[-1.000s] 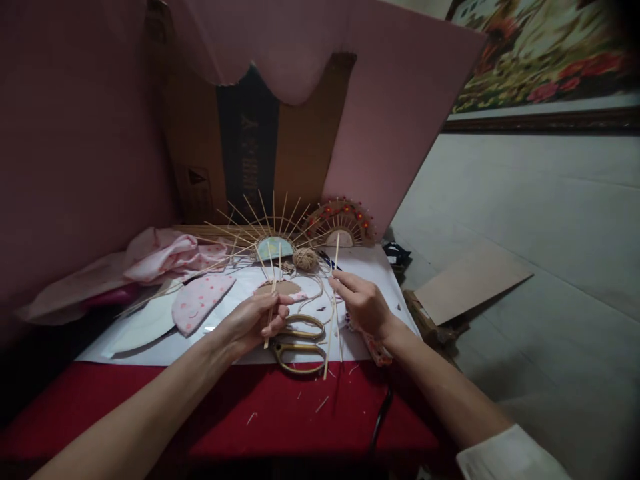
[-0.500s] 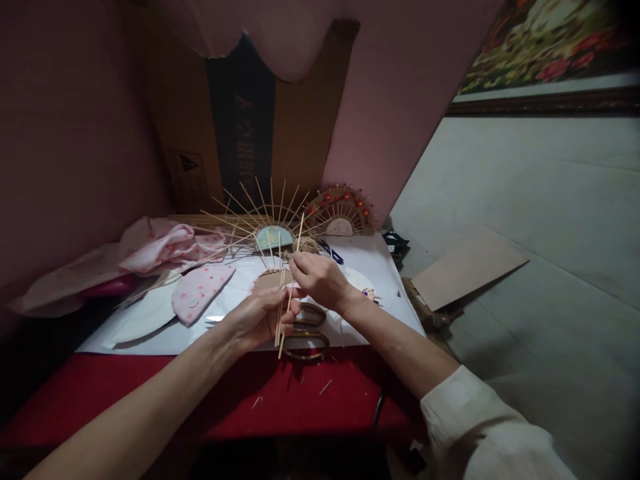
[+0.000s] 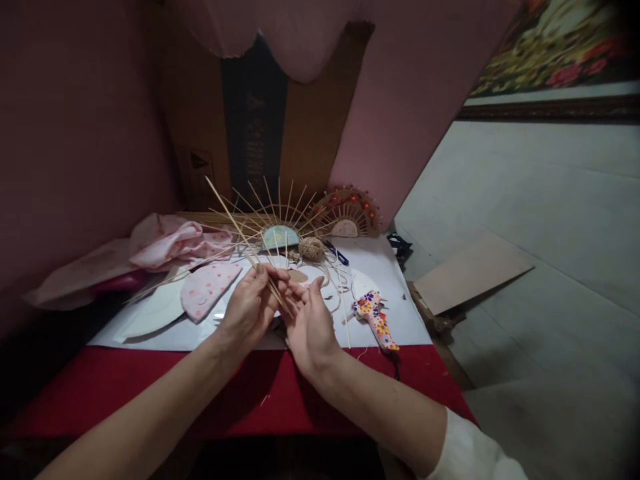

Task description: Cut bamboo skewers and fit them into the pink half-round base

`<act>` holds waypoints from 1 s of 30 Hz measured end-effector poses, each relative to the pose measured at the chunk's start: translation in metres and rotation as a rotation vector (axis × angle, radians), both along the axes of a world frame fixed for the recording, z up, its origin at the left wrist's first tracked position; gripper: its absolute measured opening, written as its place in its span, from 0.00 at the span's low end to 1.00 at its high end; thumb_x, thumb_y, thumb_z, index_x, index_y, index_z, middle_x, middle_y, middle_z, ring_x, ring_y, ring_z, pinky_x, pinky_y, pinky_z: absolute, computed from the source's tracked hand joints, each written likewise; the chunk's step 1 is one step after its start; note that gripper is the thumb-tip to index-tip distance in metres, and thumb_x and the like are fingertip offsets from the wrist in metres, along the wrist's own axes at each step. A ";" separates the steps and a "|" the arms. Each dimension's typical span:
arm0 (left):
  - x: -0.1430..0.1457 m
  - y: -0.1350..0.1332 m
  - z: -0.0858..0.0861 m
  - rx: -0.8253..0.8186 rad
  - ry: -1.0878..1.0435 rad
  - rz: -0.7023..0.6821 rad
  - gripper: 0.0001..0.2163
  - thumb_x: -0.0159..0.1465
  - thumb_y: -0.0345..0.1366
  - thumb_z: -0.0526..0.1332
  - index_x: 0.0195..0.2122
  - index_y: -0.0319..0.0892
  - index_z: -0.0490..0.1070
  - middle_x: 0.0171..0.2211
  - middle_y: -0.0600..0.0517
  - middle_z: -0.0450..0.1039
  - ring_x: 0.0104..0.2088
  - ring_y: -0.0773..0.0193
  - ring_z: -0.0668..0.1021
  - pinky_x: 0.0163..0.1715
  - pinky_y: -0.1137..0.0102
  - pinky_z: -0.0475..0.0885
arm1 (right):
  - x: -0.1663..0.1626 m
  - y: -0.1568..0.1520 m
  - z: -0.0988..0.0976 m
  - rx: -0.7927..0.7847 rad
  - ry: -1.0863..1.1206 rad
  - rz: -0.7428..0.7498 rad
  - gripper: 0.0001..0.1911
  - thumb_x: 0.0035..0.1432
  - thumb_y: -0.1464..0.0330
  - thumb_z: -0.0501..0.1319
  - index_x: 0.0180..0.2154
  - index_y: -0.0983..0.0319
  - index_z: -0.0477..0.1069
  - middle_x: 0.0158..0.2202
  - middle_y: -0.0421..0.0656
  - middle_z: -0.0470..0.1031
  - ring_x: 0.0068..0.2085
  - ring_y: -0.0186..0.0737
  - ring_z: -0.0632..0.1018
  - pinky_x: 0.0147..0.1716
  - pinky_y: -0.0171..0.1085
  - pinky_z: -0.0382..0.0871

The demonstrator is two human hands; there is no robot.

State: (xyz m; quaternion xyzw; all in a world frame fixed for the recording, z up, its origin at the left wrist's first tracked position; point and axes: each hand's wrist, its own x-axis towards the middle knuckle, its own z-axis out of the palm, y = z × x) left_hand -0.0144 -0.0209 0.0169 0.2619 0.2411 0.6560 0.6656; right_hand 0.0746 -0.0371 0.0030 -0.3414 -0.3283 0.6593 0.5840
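Note:
Thin wooden sticks slant through my left hand, which is closed round them, the longest pointing up and left. My right hand is open beside it, palm turned in and fingers stretched out against the sticks' lower ends. Just behind both hands lies a brown cardboard piece, mostly covered by them, with short sticks standing up from it. Beyond it are a fan-like frame of sticks with a pale blue half-round base and a ball of twine.
A flower-patterned glue gun lies at the right of the white sheet. A dotted pink half-round piece and crumpled pink cloth lie left. At the back stand a decorated cardboard fan and a large carton.
My right hand has moved down from the sticks' upper part to their lower ends and opened. The sticks now tilt left. The glue gun has come into fuller view; the scissors are hidden.

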 end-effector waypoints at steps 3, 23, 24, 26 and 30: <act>0.006 -0.006 -0.002 0.052 -0.019 -0.031 0.06 0.63 0.31 0.56 0.28 0.40 0.65 0.27 0.51 0.72 0.26 0.69 0.73 0.29 0.73 0.71 | -0.008 0.008 0.003 -0.037 0.084 0.002 0.32 0.59 0.43 0.39 0.36 0.61 0.67 0.41 0.50 0.74 0.44 0.42 0.76 0.47 0.41 0.69; 0.006 -0.012 0.001 0.073 0.273 -0.390 0.12 0.59 0.40 0.61 0.25 0.40 0.62 0.21 0.56 0.63 0.19 0.73 0.60 0.20 0.76 0.56 | 0.049 0.034 0.018 0.360 -0.505 0.195 0.23 0.56 0.50 0.56 0.35 0.62 0.76 0.41 0.46 0.75 0.47 0.43 0.73 0.48 0.42 0.65; 0.006 -0.013 0.000 0.054 0.284 -0.437 0.12 0.60 0.42 0.60 0.25 0.40 0.61 0.21 0.55 0.63 0.20 0.73 0.60 0.20 0.76 0.55 | 0.055 0.036 0.023 0.416 -0.546 0.252 0.22 0.56 0.50 0.57 0.32 0.63 0.76 0.40 0.46 0.75 0.47 0.43 0.73 0.50 0.43 0.63; 0.007 -0.015 -0.004 0.027 0.307 -0.510 0.14 0.60 0.44 0.59 0.26 0.40 0.61 0.22 0.54 0.63 0.20 0.72 0.60 0.20 0.76 0.54 | 0.061 0.037 0.030 0.475 -0.576 0.333 0.21 0.56 0.52 0.57 0.29 0.62 0.76 0.38 0.45 0.76 0.45 0.42 0.74 0.48 0.43 0.64; 0.008 -0.018 -0.009 0.048 0.416 -0.589 0.16 0.62 0.47 0.55 0.25 0.40 0.61 0.21 0.54 0.63 0.19 0.73 0.57 0.19 0.75 0.50 | 0.063 0.035 0.034 0.422 -0.521 0.398 0.17 0.52 0.54 0.62 0.32 0.62 0.75 0.27 0.40 0.73 0.30 0.35 0.74 0.32 0.35 0.69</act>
